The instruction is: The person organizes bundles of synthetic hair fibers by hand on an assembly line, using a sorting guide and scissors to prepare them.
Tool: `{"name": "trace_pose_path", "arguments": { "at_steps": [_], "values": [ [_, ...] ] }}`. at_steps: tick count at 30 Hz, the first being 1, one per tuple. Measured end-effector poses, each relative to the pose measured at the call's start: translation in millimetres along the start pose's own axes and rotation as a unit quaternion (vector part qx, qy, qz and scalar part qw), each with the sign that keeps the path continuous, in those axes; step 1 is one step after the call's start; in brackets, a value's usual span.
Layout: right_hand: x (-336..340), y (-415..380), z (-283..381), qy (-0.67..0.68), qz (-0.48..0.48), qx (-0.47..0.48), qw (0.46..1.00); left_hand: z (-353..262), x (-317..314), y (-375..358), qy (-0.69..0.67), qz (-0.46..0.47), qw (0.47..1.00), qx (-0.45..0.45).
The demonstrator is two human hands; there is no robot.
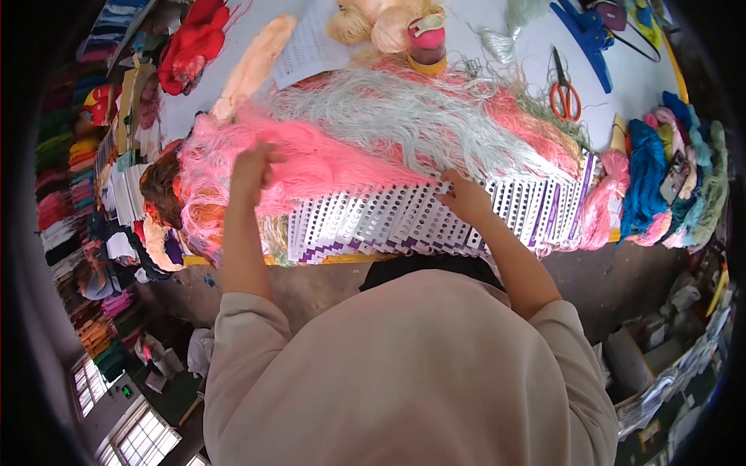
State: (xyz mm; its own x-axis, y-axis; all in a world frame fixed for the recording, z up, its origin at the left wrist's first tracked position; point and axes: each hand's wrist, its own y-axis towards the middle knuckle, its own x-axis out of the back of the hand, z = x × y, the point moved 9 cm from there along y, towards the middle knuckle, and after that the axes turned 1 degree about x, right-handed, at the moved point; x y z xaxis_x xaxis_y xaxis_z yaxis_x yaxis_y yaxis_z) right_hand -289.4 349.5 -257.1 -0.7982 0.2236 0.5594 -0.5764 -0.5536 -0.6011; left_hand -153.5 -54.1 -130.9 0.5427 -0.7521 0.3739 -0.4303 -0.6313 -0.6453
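Pink thread [311, 159] sits bunched under the clenched left hand [250, 167]; the right hand [465, 198] pinches a punched card [388, 221].

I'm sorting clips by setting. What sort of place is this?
Likely a yarn or thread sample workshop: pink thread bundles lie over punched sample cards on the table, with orange scissors and stacked coloured skeins nearby.

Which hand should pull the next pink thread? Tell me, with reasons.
Probably the left hand: it already rests on the pink thread bundle. The right hand sits on the punched sample cards, beside the pale threads.
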Motion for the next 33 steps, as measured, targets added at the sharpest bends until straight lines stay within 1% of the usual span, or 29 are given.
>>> {"name": "trace_pose_path", "arguments": {
  "at_steps": [1, 2, 3, 4, 5, 6, 8, 9, 10, 11, 13, 14, 15, 17, 20, 22, 26, 27, 29, 31, 33],
  "values": [
    [-0.5, -3.5, 1.6, 0.012, -0.003, 0.003, 1.0, 9.6, -22.8, -6.1, -0.064, 0.089, 0.994, 0.003],
    [-4.6, -3.1, 0.7, 0.013, -0.009, 0.011, 1.0, 13.7, -54.5, -20.6, -0.15, 0.188, 0.971, 0.009],
    [-4.9, -5.6, 6.1, 0.049, -0.004, 0.009, 0.999, 15.7, -82.0, -38.1, -0.136, 0.219, 0.966, -0.003],
    [-5.2, -10.4, 12.4, 0.084, 0.001, 0.007, 0.996, 6.6, -105.6, -62.8, -0.128, 0.19, 0.973, -0.039],
    [3.4, -17.8, 26.1, 0.142, -0.061, 0.052, 0.987, 3.5, -133.9, -80.1, -0.205, 0.263, 0.942, -0.04],
    [11.3, -26.8, 41.0, 0.19, -0.084, 0.061, 0.976, -2.1, -156.3, -96.4, -0.279, 0.334, 0.899, -0.042],
    [37.6, -54.8, 83.7, 0.302, -0.115, 0.094, 0.942, -8.8, -178.4, -119.8, -0.36, 0.369, 0.856, -0.032],
    [40.2, -64.0, 97.0, 0.403, -0.103, 0.108, 0.903, -14.7, -182.1, -129.7, -0.362, 0.374, 0.853, -0.04],
    [43.2, -72.6, 110.4, 0.499, -0.089, 0.123, 0.853, -23.1, -185.1, -141.5, -0.371, 0.392, 0.841, -0.041],
    [55.2, -86.1, 130.6, 0.525, -0.083, 0.129, 0.837, -31.5, -186.7, -153.7, -0.379, 0.41, 0.828, -0.043],
    [68.3, -107.1, 157.4, 0.552, -0.079, 0.129, 0.82, -40.5, -183.8, -168.3, -0.37, 0.419, 0.827, -0.056],
    [74.6, -115.9, 168.5, 0.525, -0.078, 0.133, 0.837, -44.8, -185.5, -177.6, -0.353, 0.456, 0.815, -0.061],
    [75.4, -120.1, 174.1, 0.523, -0.085, 0.138, 0.836, -48.7, -186.9, -188.1, -0.336, 0.491, 0.801, -0.066],
    [77.2, -128.8, 183.5, 0.454, -0.12, 0.149, 0.87, -51.8, -182.6, -197.5, -0.322, 0.487, 0.808, -0.086],
    [70.0, -132.6, 182.8, 0.477, -0.128, 0.151, 0.856, -53.8, -175.5, -205.8, -0.321, 0.503, 0.796, -0.105],
    [67.4, -136.9, 184.6, 0.491, -0.127, 0.154, 0.848, -55.8, -165.7, -206.8, -0.331, 0.481, 0.803, -0.119],
    [60.1, -145.8, 190.4, 0.549, -0.114, 0.136, 0.816, -55.0, -154.8, -211.3, -0.334, 0.476, 0.804, -0.124],
    [58.0, -147.5, 191.3, 0.57, -0.11, 0.128, 0.804, -54.5, -152.4, -211.6, -0.327, 0.47, 0.81, -0.127],
    [55.6, -149.5, 192.5, 0.575, -0.109, 0.128, 0.801, -54.3, -149.1, -213.3, -0.321, 0.466, 0.814, -0.132],
    [53.3, -150.6, 193.7, 0.58, -0.107, 0.127, 0.797, -52.9, -144.4, -211.3, -0.27, 0.425, 0.848, -0.165],
    [52.1, -152.0, 194.9, 0.599, -0.107, 0.129, 0.783, -53.4, -142.2, -213.3, -0.275, 0.42, 0.848, -0.169]
  ]
}}
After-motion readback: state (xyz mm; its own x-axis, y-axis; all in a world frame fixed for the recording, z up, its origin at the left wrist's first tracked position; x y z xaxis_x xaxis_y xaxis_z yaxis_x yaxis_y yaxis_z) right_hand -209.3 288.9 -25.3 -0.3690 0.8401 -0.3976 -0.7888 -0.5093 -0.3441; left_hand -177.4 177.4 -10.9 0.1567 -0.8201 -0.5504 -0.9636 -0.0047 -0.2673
